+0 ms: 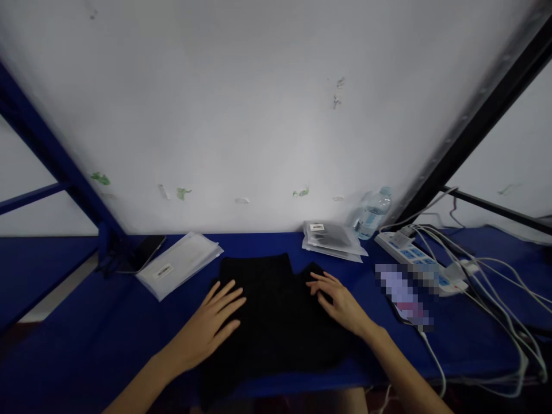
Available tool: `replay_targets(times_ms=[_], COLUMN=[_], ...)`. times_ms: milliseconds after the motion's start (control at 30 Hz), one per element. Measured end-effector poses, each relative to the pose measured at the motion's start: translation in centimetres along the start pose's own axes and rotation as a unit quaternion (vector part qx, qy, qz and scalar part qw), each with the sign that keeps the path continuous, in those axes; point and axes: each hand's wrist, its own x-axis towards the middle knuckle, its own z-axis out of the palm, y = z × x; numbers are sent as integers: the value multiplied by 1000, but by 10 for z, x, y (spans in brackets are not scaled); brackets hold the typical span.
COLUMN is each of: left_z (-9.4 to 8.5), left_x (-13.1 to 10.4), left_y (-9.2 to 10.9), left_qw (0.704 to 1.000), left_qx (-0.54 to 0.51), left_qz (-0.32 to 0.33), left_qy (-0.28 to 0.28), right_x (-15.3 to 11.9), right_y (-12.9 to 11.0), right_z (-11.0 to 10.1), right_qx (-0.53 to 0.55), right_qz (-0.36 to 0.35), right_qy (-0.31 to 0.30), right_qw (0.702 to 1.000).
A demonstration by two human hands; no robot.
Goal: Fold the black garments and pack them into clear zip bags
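A black garment (276,322) lies spread on the blue table, its exact kind hard to make out in the dark fabric. My left hand (218,316) rests flat on its left side with the fingers spread. On the garment's upper right part is my right hand (338,302), palm down, its fingers slightly bent and touching the cloth. Whether the right fingers pinch any fabric cannot be made out. Behind the cloth to the left lies a stack of frosted plastic zip bags (179,264) with a barcode label. More zip bags (334,240), with something dark inside, lie behind to the right.
A plastic bottle (374,214) leans near the wall. On the right are a white power strip (420,261) with tangled cables and a phone (403,296) on a charging cord. Another dark phone (149,250) lies at the back left. Metal posts flank the table (107,333).
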Motion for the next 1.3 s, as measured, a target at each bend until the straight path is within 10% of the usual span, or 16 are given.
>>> replay_targets(times_ms=[267,467,767,900,1300], left_z=[21,25,-31,-26,-18], left_x=[-76,-91,-16,26,27], left_y=[17,11,-22,-53,-59], left_qw=[995,975,924,929,957], left_qx=[-58,-168,-262,-200,-150], left_qz=[-71,-145,-254,-273,-238], left_qy=[-33,4,110,147,67], right_x=[-55,-91,-7,33,-1], right_y=[-32,-26,-21,7,23], right_z=[-16,-3,-19,-15,-20], right_qx=[-26,-3,-2,-29,-32], right_qz=[50,86,144,175,207], right_qy=[7,8,132,127,69], right_qw=[998,996,981,976,975])
